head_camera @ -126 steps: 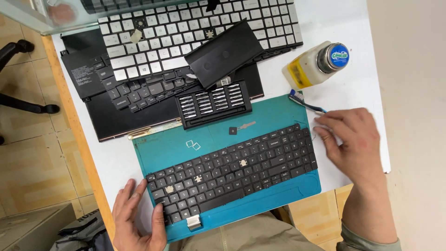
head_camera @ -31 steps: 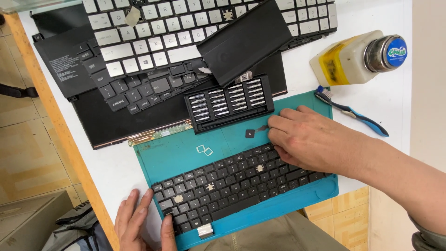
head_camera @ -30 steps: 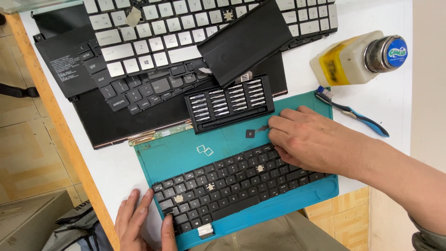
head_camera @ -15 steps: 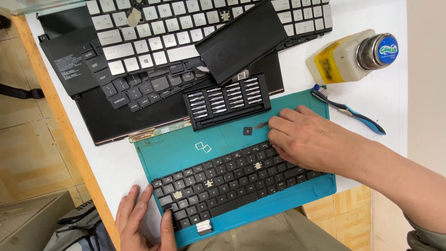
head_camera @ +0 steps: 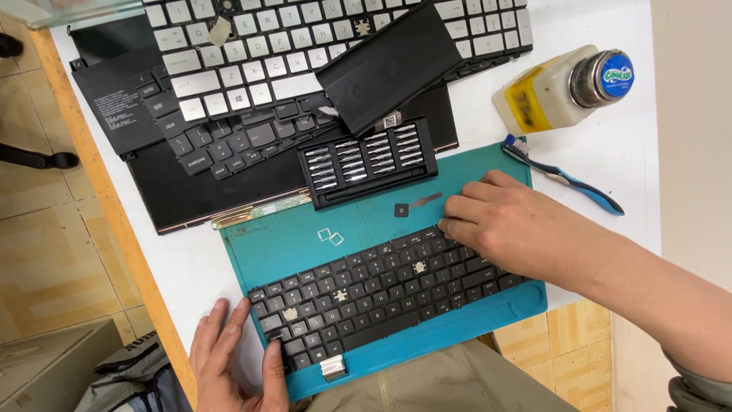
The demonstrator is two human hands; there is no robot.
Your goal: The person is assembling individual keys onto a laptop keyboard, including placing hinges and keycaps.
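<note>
A black laptop keyboard [head_camera: 381,290] with a few keycaps off lies on a teal work mat [head_camera: 290,236]. My left hand [head_camera: 229,366] rests flat at the keyboard's near left corner, thumb on its edge. My right hand [head_camera: 511,229] lies over the keyboard's upper right end, fingertips curled at its top edge. Whether the fingers pinch anything is hidden. A loose black keycap [head_camera: 401,210] and a thin grey tool [head_camera: 427,200] lie on the mat just left of those fingertips.
A black screwdriver bit case [head_camera: 366,162] sits open behind the mat. Behind it are a dark keyboard [head_camera: 221,149], a white-keyed keyboard [head_camera: 252,46] and a black flat part [head_camera: 389,65]. A blue toothbrush [head_camera: 564,175] and a capped bottle [head_camera: 564,88] lie right. The table edge [head_camera: 99,198] runs left.
My right hand came from the table's right side onto the keyboard's upper right end, and in the last second slid slightly down off the mat toward the keys. The left hand stayed.
</note>
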